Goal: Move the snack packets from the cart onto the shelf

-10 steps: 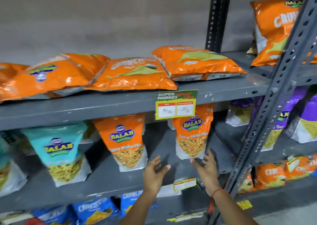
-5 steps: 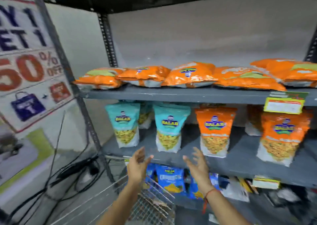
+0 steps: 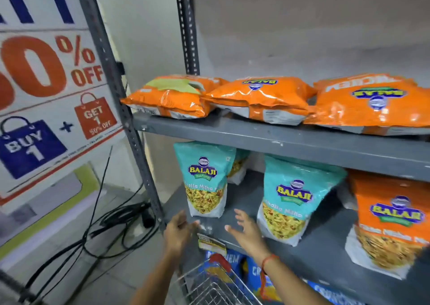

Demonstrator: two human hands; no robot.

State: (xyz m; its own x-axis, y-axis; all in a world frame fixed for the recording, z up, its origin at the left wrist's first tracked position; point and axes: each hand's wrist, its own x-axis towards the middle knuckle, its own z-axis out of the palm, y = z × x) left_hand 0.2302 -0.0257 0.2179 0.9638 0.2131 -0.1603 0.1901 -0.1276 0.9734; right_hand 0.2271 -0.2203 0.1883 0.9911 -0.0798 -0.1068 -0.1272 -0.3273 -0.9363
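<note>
Against a bare grey wall (image 3: 302, 25) stands a grey metal shelf (image 3: 279, 142) with perforated uprights; everything below is placed from its middle board. Above that board, on the upper level, three orange snack packets (image 3: 258, 97) lie flat in a row, touching edge to edge. On the middle board two teal Balaji packets (image 3: 204, 179) stand upright, with an orange Balaji packet (image 3: 391, 223) upright at the right end. Left of the shelf hangs a sale poster (image 3: 46, 95) reading 50% off, and black cables (image 3: 111, 223) trail over the floor beneath it. Below the board's front edge sits the wire cart (image 3: 209, 288), its red-tipped rim showing, with blue packets (image 3: 256, 274) just behind it, blurred. A small price tag (image 3: 210, 243) hangs on the board's front lip

Both hands hover in front of that lip, palms turned toward each other. The left hand (image 3: 178, 231) has its fingers spread and loosely curved, holding nothing. The right hand (image 3: 247, 229), a red thread at its wrist, is likewise spread wide and empty, near the second teal packet but apart from it
</note>
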